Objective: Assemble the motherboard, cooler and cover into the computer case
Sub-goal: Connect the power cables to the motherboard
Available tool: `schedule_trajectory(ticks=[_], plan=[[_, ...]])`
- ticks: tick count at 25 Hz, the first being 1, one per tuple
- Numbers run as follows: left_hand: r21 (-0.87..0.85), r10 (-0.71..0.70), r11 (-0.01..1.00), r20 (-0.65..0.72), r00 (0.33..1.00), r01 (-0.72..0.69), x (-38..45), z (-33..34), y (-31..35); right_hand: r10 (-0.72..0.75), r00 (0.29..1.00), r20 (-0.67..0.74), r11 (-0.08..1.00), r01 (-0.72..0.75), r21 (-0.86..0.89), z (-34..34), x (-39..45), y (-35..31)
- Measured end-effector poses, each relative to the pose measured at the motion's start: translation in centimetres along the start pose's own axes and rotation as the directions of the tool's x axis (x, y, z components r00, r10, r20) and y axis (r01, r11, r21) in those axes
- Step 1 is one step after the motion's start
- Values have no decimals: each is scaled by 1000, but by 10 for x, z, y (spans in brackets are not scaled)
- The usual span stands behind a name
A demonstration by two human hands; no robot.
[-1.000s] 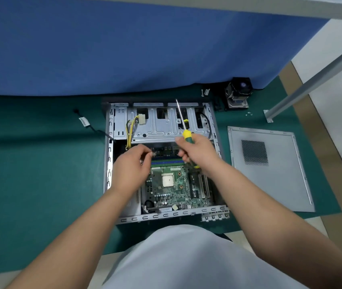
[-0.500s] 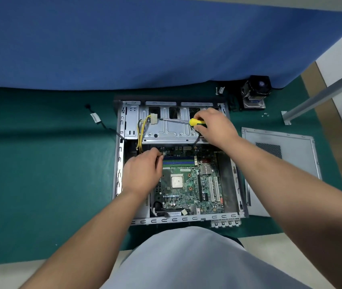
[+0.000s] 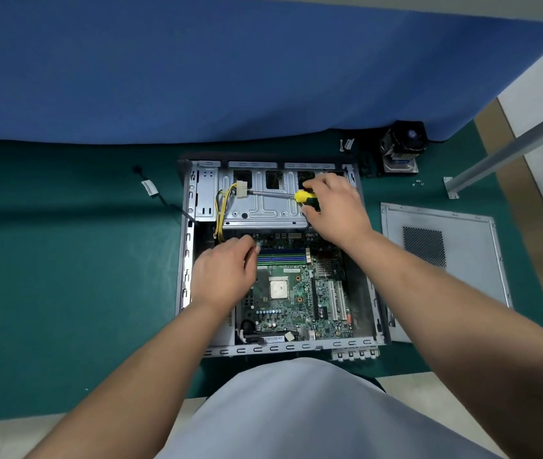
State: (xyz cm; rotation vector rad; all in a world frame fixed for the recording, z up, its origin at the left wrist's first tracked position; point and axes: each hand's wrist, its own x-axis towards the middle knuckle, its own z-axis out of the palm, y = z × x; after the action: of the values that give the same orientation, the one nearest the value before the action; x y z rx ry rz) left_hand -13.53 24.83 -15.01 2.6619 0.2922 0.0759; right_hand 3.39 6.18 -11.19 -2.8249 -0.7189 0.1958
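Inside the case [image 3: 186, 260], centre of table [image 3: 64, 293]:
board: motherboard [image 3: 299, 299] lies flat in the bay, upper-left corner under left hand [image 3: 223, 276].
left grip: fingertips pinched at that corner, likely on a screw; too small to tell.
right grip: right hand [image 3: 336, 210] wrapped round screwdriver [image 3: 303, 196], shaft lying toward 9 o'clock.
technique: stand the tip upright on the screw first, then turn; light torque.
pending: cooler [image 3: 401, 150] at 1 o'clock, cover [image 3: 442, 260] at 3 o'clock, both outside.

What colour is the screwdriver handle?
Yellow with a dark green grip, on the screwdriver held in the right hand; head view.
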Motion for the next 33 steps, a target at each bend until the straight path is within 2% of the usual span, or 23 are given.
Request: schedule_trajectory(ticks=[3,4,6,7,9,11,13,20,25,29,31,33], plan=[[-140,17,990,-10,1000,-19,-4,-6,-1,-43,983,-181,998,51,43,-1,-29,-18],[-205,-5,979,-1,1000,4,-4,-9,0,-56,987,-149,988,76,131,0,-40,-26],[-446,-98,888,62,993,115,-2,-16,4,-67,997,43,934,48,354,4,-58,-42],[-583,-140,791,120,983,184,-2,-19,8,-53,991,125,880,-12,476,7,-65,-48],[-729,-164,630,210,964,266,-4,-25,15,35,977,212,678,-179,713,12,-78,-56],[-773,-148,561,258,955,296,-8,-28,19,101,965,243,472,-261,842,14,-87,-59],[-792,-139,526,280,950,310,-12,-30,21,104,967,231,391,-254,885,15,-92,-58],[-812,-97,465,349,932,352,-15,-40,15,32,987,158,327,-160,931,12,-102,-66],[-813,-62,469,358,931,344,-22,-43,14,14,989,149,335,-145,931,11,-109,-71],[-830,-50,454,341,939,325,-27,-44,15,24,987,156,396,-153,906,11,-111,-76],[-806,-51,497,341,939,320,-27,-43,14,33,988,153,430,-152,890,12,-112,-77],[-713,-47,646,318,947,271,-26,-43,8,70,988,139,487,-155,860,15,-114,-75]])
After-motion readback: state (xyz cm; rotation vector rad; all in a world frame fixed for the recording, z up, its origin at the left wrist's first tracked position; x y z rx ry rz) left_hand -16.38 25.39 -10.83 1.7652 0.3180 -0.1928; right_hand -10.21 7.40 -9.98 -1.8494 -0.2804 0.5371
